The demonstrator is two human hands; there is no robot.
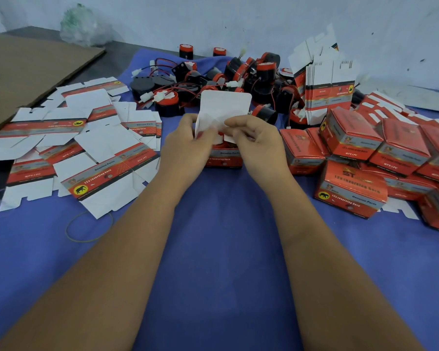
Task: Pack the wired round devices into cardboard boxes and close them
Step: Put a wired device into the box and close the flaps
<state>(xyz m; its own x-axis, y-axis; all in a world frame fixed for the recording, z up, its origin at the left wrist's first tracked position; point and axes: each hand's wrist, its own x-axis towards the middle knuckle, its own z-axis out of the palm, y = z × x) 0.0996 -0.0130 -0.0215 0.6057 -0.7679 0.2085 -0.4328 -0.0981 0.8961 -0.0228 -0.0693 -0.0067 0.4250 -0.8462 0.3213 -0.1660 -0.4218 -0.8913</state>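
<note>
A small red cardboard box (223, 158) stands on the blue cloth (221, 236) at the centre, its white top flap (224, 105) raised upright. A red round device shows inside its open top, mostly hidden by my fingers. My left hand (188, 140) grips the box's left side and pinches a white side flap. My right hand (257, 140) pinches the white side flap on the right. Behind the box lies a pile of black and red round devices (238, 77) with red and black wires and white plugs.
Several flat unfolded boxes (86, 148) lie scattered on the left. Several closed red boxes (370, 158) are stacked on the right, with a standing bundle of flat boxes (327, 92) behind them. A rubber band (86, 229) lies front left. Brown cardboard sheet (28, 74) lies far left.
</note>
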